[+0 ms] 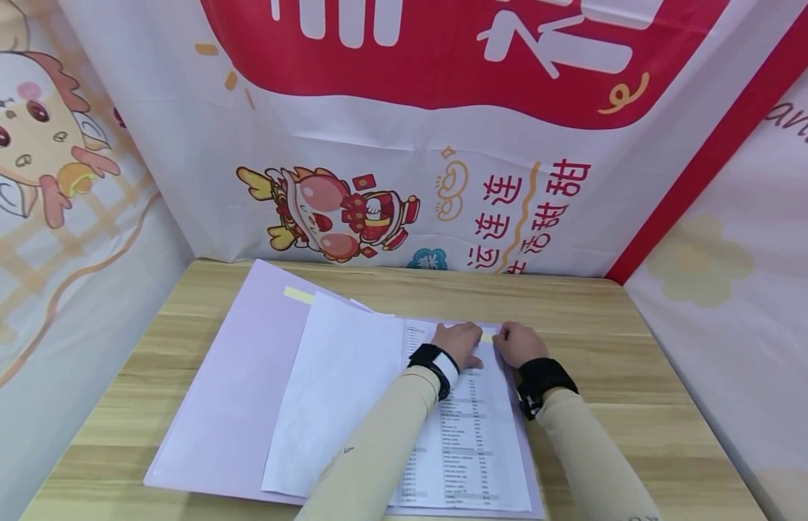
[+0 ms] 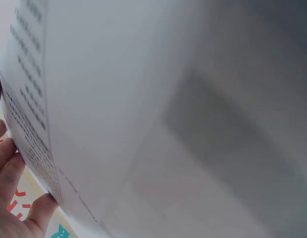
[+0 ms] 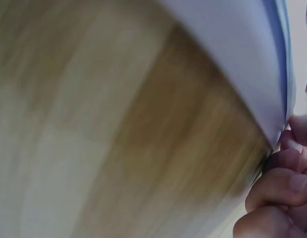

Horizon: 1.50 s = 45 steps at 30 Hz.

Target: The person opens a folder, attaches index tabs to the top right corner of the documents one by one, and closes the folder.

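Probably busy with setting the printed list [image 1: 465,449] straight at the upper right corner of the lilac folder [image 1: 237,394]. Resting with the left hand [image 1: 457,344] on the list near its top, without gripping; pinching with the right hand [image 1: 521,343] the folder's edge close by, cannot tell whether also paper. Next, by judgement, calls for steady hold of this corner and gentle pressing, to avoid creasing. Lies open on the desk [image 1: 612,376], looking smooth, with a blank white sheet [image 1: 345,383] partly over the left cover and dense small rows at right.
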{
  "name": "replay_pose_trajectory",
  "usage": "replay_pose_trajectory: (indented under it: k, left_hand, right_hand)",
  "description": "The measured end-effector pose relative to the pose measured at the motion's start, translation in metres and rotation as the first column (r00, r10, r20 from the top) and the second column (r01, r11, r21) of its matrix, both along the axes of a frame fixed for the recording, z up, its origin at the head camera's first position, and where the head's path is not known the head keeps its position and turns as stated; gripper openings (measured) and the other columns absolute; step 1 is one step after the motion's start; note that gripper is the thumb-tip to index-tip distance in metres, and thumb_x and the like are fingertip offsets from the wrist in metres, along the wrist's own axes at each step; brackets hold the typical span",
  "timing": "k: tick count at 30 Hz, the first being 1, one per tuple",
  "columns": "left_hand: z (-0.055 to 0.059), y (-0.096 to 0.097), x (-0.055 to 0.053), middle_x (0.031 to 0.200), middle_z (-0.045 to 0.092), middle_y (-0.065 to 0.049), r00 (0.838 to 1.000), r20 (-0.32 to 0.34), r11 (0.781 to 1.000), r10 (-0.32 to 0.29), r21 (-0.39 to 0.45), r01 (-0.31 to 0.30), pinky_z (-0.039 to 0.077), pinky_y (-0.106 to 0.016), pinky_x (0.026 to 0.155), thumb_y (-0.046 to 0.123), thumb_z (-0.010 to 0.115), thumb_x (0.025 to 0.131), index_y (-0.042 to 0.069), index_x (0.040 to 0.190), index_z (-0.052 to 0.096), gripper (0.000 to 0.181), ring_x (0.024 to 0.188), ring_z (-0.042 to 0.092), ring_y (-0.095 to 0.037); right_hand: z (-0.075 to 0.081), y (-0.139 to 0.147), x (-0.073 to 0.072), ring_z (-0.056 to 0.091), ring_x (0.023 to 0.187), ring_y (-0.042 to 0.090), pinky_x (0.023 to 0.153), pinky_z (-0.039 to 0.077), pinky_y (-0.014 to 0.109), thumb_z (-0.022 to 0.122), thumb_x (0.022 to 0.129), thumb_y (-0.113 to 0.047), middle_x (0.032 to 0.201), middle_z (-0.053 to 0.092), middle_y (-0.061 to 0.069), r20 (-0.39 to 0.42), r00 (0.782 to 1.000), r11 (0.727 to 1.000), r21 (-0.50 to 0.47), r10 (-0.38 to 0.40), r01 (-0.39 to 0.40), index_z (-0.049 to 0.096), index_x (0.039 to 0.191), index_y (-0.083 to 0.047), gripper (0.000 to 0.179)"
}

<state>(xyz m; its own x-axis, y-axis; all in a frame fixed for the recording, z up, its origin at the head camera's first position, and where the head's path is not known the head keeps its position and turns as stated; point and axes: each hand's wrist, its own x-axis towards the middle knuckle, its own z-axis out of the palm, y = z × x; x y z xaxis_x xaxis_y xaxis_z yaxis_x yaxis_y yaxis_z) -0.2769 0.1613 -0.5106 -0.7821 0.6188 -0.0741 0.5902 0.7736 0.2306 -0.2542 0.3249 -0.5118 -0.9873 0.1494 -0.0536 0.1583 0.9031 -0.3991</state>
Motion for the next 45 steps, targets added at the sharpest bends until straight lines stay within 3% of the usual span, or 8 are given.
replay_pose_trajectory:
  k: [6,12,23,29,37,45]
  left_hand:
    - [0.004,-0.003,0.003,0.138,0.063,0.002,1.000,0.011,1.000,-0.006,-0.017,0.006,0.042,-0.060,0.108,0.045,0.078,0.088,0.019,0.126,0.065,0.047,0.127,0.058,-0.016]
    - [0.008,-0.007,0.011,0.144,0.058,0.002,0.999,-0.029,0.999,-0.022,-0.034,0.021,0.046,-0.049,0.105,0.044,0.073,0.094,0.019,0.131,0.062,0.046,0.134,0.052,-0.013]
    - [-0.003,-0.009,0.015,0.140,0.059,0.001,0.989,-0.137,0.997,-0.049,-0.071,0.039,0.042,-0.043,0.109,0.050,0.068,0.096,0.021,0.133,0.064,0.048,0.136,0.049,-0.018]
    - [0.010,-0.018,0.023,0.137,0.062,0.001,0.980,-0.182,0.994,-0.082,-0.093,0.066,0.035,-0.046,0.116,0.051,0.068,0.095,0.021,0.129,0.067,0.045,0.136,0.049,-0.019]
    - [0.019,-0.030,0.039,0.139,0.060,-0.001,0.981,-0.188,0.995,-0.048,-0.095,0.031,0.043,-0.050,0.107,0.056,0.066,0.094,0.021,0.134,0.065,0.053,0.134,0.050,-0.022]
    - [0.041,-0.044,0.069,0.141,0.058,-0.009,0.994,-0.095,0.999,0.049,0.009,-0.049,0.045,-0.054,0.104,0.057,0.065,0.094,0.014,0.137,0.062,0.061,0.134,0.051,-0.028]
  right_hand:
    - [-0.003,0.008,-0.001,0.054,0.062,0.024,0.055,0.037,0.032,0.059,0.094,-0.018,0.067,0.056,0.005,0.004,1.000,1.000,-0.002,-0.021,0.021,0.060,0.076,-0.008,0.021]
    - [-0.001,0.007,0.000,0.054,0.063,0.024,0.055,0.037,0.032,0.060,0.094,-0.018,0.067,0.056,0.006,0.007,1.000,1.000,-0.005,-0.026,0.026,0.060,0.076,-0.008,0.021]
    - [-0.001,0.008,0.002,0.053,0.062,0.024,0.055,0.036,0.032,0.059,0.095,-0.018,0.067,0.055,0.005,0.005,0.999,0.999,-0.014,-0.032,0.032,0.059,0.076,-0.008,0.021]
    - [0.002,0.008,0.005,0.052,0.062,0.022,0.056,0.036,0.031,0.059,0.096,-0.019,0.066,0.052,0.003,0.017,1.000,1.000,-0.018,-0.022,0.022,0.055,0.075,-0.009,0.024]
    - [0.003,0.011,0.009,0.054,0.064,0.022,0.056,0.039,0.031,0.058,0.099,-0.024,0.070,0.056,0.004,0.037,0.999,0.998,-0.060,-0.009,0.011,0.061,0.083,-0.006,0.024]
    - [0.011,0.010,0.020,0.053,0.065,0.022,0.055,0.040,0.031,0.055,0.103,-0.033,0.074,0.057,0.005,0.071,0.997,0.990,-0.136,-0.012,0.021,0.060,0.088,-0.006,0.030]
